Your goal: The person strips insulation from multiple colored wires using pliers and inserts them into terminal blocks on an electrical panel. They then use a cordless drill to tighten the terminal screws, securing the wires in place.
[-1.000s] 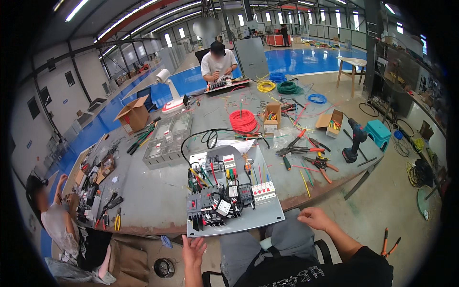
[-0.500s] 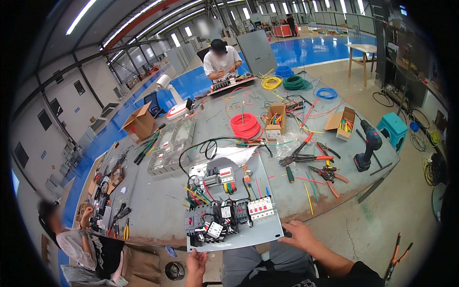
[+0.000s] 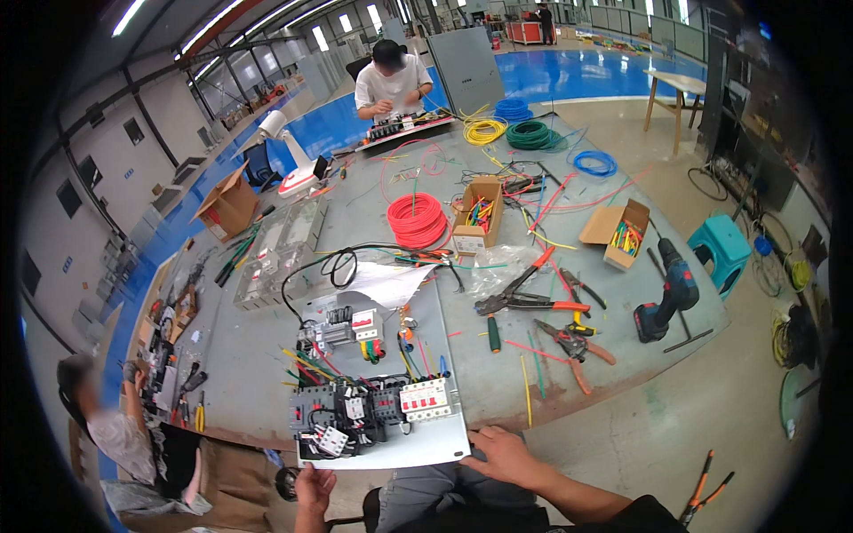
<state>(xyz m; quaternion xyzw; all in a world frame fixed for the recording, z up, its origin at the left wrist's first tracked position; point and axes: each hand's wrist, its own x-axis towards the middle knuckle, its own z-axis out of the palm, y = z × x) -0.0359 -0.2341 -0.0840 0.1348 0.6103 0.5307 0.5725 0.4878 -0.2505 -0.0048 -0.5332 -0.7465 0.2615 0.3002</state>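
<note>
A metal mounting plate [image 3: 444, 355] carries wired electrical parts and juts over the table's near edge. Along its near side sit black contactors [image 3: 311, 407] with bundled black wires and a white breaker row with red switches [image 3: 426, 400]. Farther up the plate are a smaller breaker [image 3: 365, 325] and yellow, green and red wire ends. My left hand [image 3: 314, 489] is closed at the plate's near left corner, its fingertips partly hidden beneath it. At the near right corner my right hand [image 3: 505, 457] grips the edge, fingers bent around it.
Right of the plate lie large cutters [image 3: 524, 289], pliers [image 3: 573, 342] and a cordless drill [image 3: 666, 293]. Beyond are a red wire coil [image 3: 418, 220] and open cartons [image 3: 478, 213]. One person [image 3: 391, 84] works across the table, another [image 3: 107, 417] at left.
The whole view has swung, so table things appear farther left. Both my hands stay at the plate's near corners. The person at left has raised an arm.
</note>
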